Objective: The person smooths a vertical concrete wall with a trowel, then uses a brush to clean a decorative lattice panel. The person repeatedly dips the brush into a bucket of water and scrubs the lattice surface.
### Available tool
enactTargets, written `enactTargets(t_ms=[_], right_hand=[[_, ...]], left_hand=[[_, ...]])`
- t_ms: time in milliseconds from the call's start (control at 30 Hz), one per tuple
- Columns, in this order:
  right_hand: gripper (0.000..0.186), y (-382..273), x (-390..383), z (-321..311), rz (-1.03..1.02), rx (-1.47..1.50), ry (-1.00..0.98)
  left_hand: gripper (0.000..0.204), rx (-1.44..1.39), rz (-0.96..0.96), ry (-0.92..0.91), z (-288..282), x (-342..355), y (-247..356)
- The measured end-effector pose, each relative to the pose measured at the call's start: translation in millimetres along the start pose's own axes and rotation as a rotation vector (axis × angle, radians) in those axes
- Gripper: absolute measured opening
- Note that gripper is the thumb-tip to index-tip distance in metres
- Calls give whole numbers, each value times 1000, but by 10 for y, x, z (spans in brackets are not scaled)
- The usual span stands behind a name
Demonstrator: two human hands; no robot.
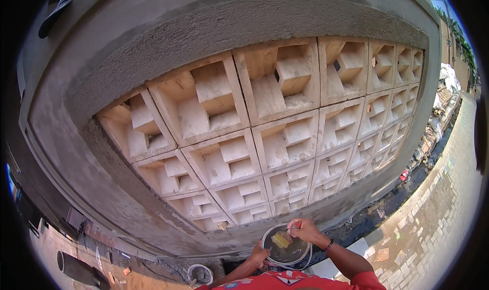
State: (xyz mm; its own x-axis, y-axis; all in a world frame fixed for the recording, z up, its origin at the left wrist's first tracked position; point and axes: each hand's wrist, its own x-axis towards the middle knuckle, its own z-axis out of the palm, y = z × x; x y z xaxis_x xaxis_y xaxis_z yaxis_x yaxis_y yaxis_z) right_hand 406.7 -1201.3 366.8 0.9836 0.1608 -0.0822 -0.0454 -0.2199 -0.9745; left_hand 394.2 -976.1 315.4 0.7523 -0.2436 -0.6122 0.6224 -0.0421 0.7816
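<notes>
My left hand (pixel 260 254) is closed on the rim of a round bucket (pixel 265 235), which has a thin handle hanging at its side. Greyish liquid shows inside the bucket. Over the bucket's mouth my right hand (pixel 304 230) grips what looks like a wide brush (pixel 281 239) with pale yellow bristles. The bristles point down into the bucket; whether they touch the liquid I cannot tell. Just beyond the bucket stands a wall panel of pale ventilation blocks (pixel 244 185), set in a frame of grey render (pixel 214 30).
A smaller pail (pixel 199 274) with grey contents stands on the ground at my left. Farther left lies a dark cylindrical object (pixel 81 270). A dark gutter with rubble (pixel 425 152) runs along the wall's right side, beside brick paving (pixel 438 213). One small lump (pixel 222 225) rests on the lowest blocks.
</notes>
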Motion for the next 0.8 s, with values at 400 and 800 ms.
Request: enactTargets(t_ms=[400, 800], right_hand=[[18, -4749, 235, -731, -1380, 245, 169], [23, -4569, 339, -3330, -1206, 146, 687]], left_hand=[[74, -106, 36, 224, -522, -215, -398], [76, -213, 108, 378, -974, -380, -595]])
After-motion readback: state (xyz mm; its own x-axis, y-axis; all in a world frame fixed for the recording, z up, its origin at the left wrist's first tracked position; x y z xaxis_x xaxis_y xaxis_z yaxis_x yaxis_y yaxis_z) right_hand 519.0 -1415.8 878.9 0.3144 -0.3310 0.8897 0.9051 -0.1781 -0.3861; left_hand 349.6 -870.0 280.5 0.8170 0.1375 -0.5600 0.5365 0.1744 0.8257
